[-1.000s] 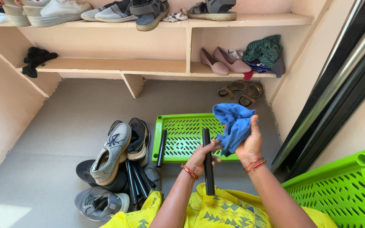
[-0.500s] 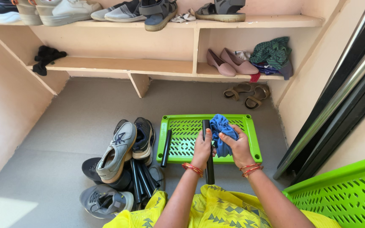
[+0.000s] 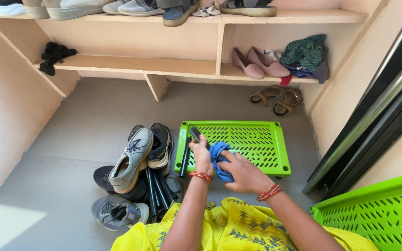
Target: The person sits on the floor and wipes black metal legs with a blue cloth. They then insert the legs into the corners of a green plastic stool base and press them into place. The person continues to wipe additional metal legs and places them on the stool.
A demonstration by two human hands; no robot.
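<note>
My left hand [image 3: 203, 157] is closed round a black rod [image 3: 195, 135], thin & plastic-looking, held tilted w/ its top end poking up past my fingers over the green perforated shelf panel [image 3: 252, 142]. My right hand [image 3: 244, 173] grips a blue cloth [image 3: 218, 155], bunched up & pressed against the rod just below my left fist; cloth touches both hands. Red thread bangles on both wrists.

The green panel lies flat on the grey floor [image 3: 98, 121] right in front of me, slotted top facing up. A 2nd black rod [image 3: 184, 160] lies along its left edge, touching or nearly so, can't tell which. More black rods [image 3: 157, 190] lie in a bundle on the floor left of my left forearm, partly under the shoe pile.

Shoe pile left of the panel: grey sneaker [image 3: 131, 158] tipped on top, dark sneaker [image 3: 161, 146] beside it, another grey sneaker [image 3: 117, 211] lower down near my knee. Another green perforated panel [image 3: 373, 214] sits at my right, well apart from the first.

Behind: wooden shelves [image 3: 136, 65] w/ pink flats [image 3: 257, 62], a green patterned cloth bundle [image 3: 309, 51], brown sandals [image 3: 278, 98] on the floor under them.
</note>
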